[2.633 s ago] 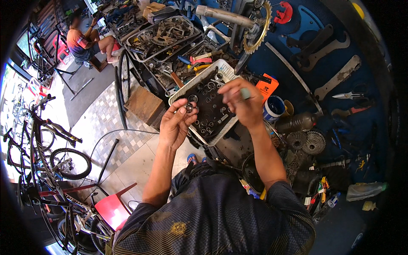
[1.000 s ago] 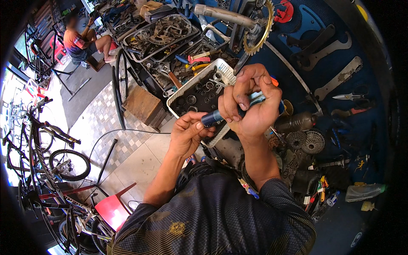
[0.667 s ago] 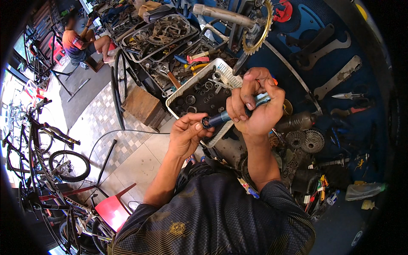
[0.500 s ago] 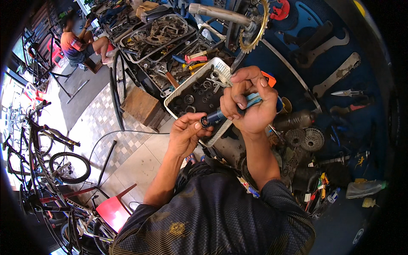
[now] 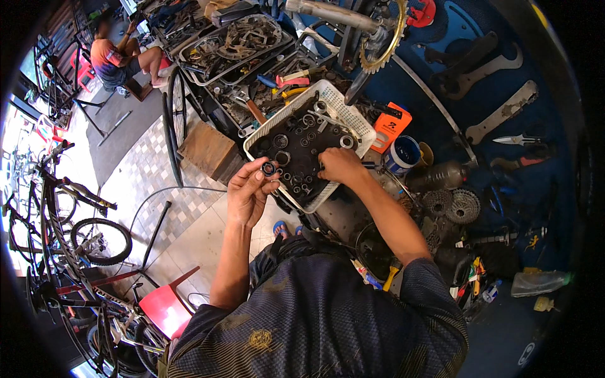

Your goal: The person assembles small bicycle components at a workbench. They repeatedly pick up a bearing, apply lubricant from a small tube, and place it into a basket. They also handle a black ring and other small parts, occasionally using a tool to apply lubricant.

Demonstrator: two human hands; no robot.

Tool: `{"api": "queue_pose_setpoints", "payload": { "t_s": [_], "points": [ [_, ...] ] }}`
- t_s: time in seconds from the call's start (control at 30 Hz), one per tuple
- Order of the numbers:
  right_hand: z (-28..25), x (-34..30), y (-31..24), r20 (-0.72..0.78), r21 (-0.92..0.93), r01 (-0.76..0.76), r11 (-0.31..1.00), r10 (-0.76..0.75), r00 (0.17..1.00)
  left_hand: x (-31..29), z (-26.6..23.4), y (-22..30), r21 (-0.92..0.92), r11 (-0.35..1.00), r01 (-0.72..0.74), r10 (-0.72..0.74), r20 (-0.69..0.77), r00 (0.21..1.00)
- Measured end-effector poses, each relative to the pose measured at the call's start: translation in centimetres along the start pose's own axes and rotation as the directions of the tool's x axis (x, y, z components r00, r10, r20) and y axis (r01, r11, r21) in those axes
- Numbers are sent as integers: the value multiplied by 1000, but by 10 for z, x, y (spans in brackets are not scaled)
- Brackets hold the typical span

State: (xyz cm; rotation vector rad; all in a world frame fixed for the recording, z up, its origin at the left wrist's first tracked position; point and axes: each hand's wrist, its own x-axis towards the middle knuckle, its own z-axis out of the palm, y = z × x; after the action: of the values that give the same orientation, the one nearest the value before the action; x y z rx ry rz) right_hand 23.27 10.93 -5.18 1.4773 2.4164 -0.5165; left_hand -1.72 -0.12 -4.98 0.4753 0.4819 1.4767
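Observation:
Raised at the near left of a white plastic basket (image 5: 359,116), my left hand (image 5: 244,192) pinches a small dark ring-shaped bearing (image 5: 269,169) between thumb and fingers. My right hand (image 5: 340,166) reaches down inside the basket, its fingers curled together at the dark bottom. Whatever is between those fingertips is hidden. Around them lie several metal rings and small round parts, among them a larger ring (image 5: 282,157) near my left hand and a pale ring (image 5: 346,142) beyond my right.
An orange box (image 5: 391,128) and a white-blue tub (image 5: 404,155) stand right of the basket. A chainring (image 5: 398,38) hangs above. Cassettes (image 5: 465,206) and flat tools (image 5: 502,112) lie right. A wooden block (image 5: 209,151) stands left; another person (image 5: 116,60) sits far left.
My right hand no longer holds the blue tool and has come down into the basket. My left hand has moved left and slightly up with the bearing, apart from the right.

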Motion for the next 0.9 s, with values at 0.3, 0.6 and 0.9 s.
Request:
{"api": "queue_pose_setpoints", "payload": {
  "t_s": [0.3, 0.6, 0.9],
  "points": [
    [10, 4, -4, 1, -57, 7, 998, -6, 1000, 0, 6, -1, 10, 997, 72, -72, -14, 997],
    [-54, -36, -35, -444, 733, 432, 525, -112, 889, 5, 16, -11, 168, 981, 95, -70, -148, 987],
    [-50, -32, -66, -456, 740, 407, 536, -44, 889, 4, 27, -11, 253, 967, 39, -3, -141, 990]
  ]
}}
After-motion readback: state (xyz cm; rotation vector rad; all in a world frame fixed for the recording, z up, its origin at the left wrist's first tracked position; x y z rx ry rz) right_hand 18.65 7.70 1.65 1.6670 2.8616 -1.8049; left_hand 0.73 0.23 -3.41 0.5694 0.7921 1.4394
